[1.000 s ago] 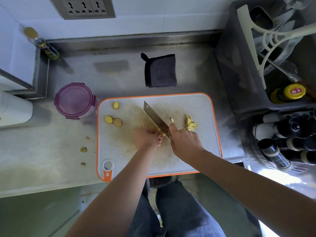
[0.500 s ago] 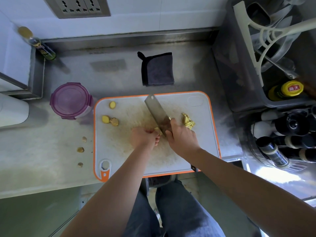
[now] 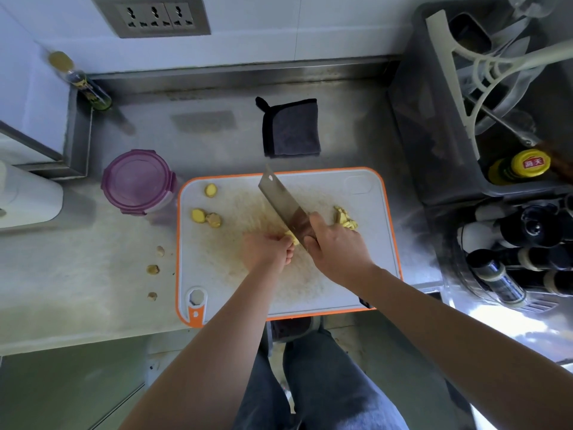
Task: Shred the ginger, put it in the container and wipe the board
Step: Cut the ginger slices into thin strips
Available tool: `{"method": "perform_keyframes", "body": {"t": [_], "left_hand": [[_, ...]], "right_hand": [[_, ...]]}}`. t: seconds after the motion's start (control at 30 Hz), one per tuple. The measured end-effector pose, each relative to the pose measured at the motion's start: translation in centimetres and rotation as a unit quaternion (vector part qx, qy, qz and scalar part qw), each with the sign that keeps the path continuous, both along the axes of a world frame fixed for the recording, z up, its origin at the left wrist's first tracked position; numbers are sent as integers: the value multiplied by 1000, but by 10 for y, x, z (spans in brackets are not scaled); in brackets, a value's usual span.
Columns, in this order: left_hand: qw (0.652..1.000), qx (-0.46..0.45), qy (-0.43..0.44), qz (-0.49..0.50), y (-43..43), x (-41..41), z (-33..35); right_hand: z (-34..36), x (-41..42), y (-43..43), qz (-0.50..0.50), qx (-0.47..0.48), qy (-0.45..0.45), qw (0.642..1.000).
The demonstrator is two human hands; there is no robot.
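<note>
Right hand (image 3: 336, 248) grips cleaver (image 3: 286, 207), blade on ginger piece (image 3: 292, 236); left hand (image 3: 266, 248) curled, pinning it on cutting board (image 3: 366, 243), grip partly hidden; shreds (image 3: 345, 218) beside right hand; purple-lidded container (image 3: 139, 181) left of board.

Held rectangular steel cleaver (image 3: 283, 204) in right hand (image 3: 336, 248), angled across white plastic cutting board with orange rim (image 3: 376, 268). Pinned small yellow ginger piece (image 3: 292, 236) under curled left hand (image 3: 266, 249), against blade. Noted pile of pale ginger shreds (image 3: 345, 218) just beside right hand, three round ginger slices (image 3: 206, 216) near left edge, round purple-lidded container (image 3: 138, 181) beside board, folded dark grey cloth (image 3: 291, 128) behind.
</note>
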State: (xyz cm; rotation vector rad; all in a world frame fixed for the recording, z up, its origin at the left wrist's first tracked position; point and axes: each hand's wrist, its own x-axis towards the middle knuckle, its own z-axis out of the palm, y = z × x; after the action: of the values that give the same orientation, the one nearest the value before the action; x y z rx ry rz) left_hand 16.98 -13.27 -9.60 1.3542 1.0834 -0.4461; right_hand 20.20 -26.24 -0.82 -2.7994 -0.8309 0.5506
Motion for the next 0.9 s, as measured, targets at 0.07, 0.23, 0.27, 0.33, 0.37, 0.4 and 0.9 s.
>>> {"method": "perform_keyframes", "body": {"t": [0.07,0.23,0.27,0.33,0.37,0.4,0.9], "left_hand": [[1000,3,4,-4,0,0,-1],[1000,1,13,-4,-1,0,0],[1000,3,14,-4,-1,0,1],[1000,5,16,-2,-1,0,4],[1000,4,17,-3,-1,0,5],[1000,1,18,-6,-2,0,7],[998,30,4,47,-1,2,36]], "right_hand": [[1,-4,-1,6,-7,1,1000],[-1,-7,-3,10,-24,4,1000],[-1,-7,-3,12,-27,4,1000],[-2,-8,-4,19,-34,4,999],[-2,-8,-4,21,-36,6,999],[-2,-8,-4,21,-37,9,999],[-16,-6,3,31,-38,29,998]]}}
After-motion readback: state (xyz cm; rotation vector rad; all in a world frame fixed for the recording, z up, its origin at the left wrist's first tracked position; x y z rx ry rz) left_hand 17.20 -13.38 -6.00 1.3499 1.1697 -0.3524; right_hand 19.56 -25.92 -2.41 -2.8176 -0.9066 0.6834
